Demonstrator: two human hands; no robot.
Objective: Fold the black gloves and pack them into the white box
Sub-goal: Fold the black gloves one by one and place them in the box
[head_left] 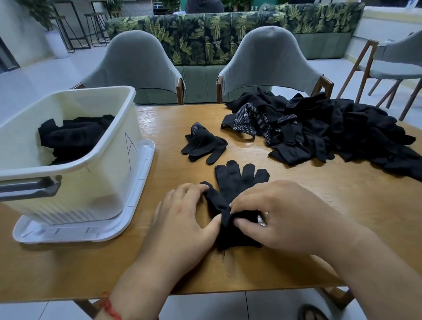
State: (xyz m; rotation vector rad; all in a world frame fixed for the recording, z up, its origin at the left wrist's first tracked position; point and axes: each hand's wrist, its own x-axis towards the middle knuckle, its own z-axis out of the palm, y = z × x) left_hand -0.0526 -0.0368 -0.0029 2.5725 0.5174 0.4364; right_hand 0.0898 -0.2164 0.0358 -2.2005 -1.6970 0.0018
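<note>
Left hand (183, 221) and right hand (287, 219) pinch a glove (237, 183) mid-fold. A few lie in the box (122, 149), and a big pile (337, 130) waits on the tabletop (89, 269).

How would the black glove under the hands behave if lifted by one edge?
Probably floppy: the glove bunches into soft folds where the left hand and right hand pinch it. Likely light: its thin knit fingers lie flat on the table. It shouldn't roll.

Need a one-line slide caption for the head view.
Left hand and right hand pinch a black glove on the table; white box holds gloves, loose pile beyond.
</note>
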